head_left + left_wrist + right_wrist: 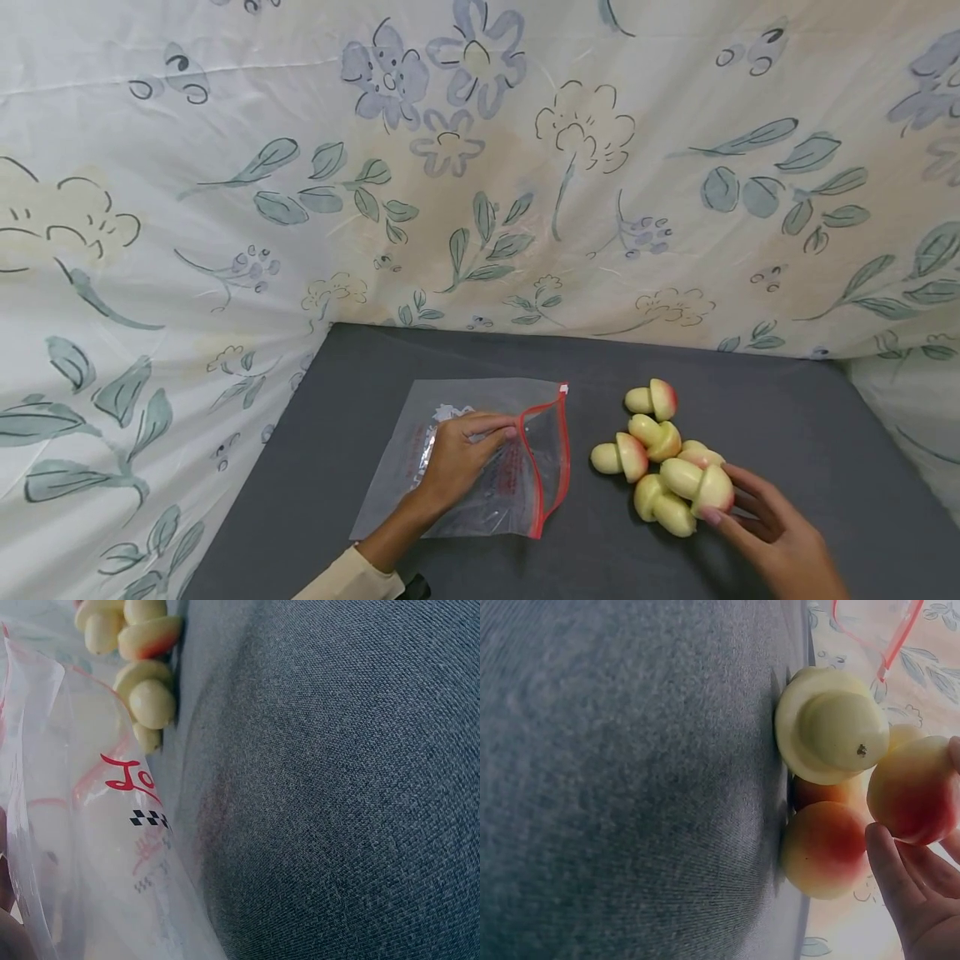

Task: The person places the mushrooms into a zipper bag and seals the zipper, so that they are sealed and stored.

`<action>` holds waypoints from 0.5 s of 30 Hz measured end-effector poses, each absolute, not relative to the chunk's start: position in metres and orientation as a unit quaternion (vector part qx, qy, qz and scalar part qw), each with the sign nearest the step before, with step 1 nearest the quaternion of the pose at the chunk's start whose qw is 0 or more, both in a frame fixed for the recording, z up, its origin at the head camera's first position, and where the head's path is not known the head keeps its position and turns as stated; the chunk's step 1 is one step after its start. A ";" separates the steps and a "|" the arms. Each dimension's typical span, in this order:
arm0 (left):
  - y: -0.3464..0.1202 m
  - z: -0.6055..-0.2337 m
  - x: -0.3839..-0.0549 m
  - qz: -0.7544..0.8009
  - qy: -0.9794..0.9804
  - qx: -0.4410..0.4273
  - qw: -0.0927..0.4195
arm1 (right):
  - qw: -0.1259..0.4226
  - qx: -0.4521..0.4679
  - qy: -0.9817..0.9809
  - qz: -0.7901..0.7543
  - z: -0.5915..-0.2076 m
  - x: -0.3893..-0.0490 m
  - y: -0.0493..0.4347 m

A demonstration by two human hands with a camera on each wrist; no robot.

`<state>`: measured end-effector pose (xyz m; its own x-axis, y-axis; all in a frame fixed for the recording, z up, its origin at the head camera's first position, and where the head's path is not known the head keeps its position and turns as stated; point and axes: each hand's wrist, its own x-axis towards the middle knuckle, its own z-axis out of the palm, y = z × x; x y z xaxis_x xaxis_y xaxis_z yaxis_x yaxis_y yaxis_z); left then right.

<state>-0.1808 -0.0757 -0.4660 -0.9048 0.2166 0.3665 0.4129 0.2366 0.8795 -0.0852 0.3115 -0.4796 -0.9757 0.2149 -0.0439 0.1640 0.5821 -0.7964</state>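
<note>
Five mushroom shapes sit in a loose bunch on the dark bench, and we have one more, the held mushroom, in our right grip. That grip is partly open, with the thumb on one side of the red and yellow cap and the fingers on the other, and the pale stem points left. It looks to be up above the bench, but we can't tell if it touches the ones just beside it. Our left grip is closed in a pinch on the clear bag, near its red edge. The bag lies left of the bunch, and its mouth gapes a bit toward the mushrooms. All six that we can see are outside the bag. So we think the step now is picking up one mushroom while we hold the bag's mouth apart. Our guess is that the next move calls for bringing that one left, over the others, and slipping it in stem first. We should pinch the bag firmly and spread the mouth wider, because the fat cap could catch on the red edge.
</note>
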 end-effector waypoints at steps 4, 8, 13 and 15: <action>-0.076 -0.467 -0.181 -0.588 -0.779 -0.201 0.086 | 0.030 -0.097 -0.888 0.448 -0.478 -0.086 0.309; -0.076 -0.467 -0.181 -0.590 -0.776 -0.203 0.092 | 0.044 -0.085 -0.886 0.453 -0.479 -0.087 0.306; -0.076 -0.468 -0.181 -0.594 -0.772 -0.206 0.092 | 0.064 -0.070 -0.881 0.463 -0.481 -0.088 0.301; -0.076 -0.468 -0.181 -0.594 -0.772 -0.207 0.092 | 0.069 -0.065 -0.881 0.463 -0.481 -0.089 0.299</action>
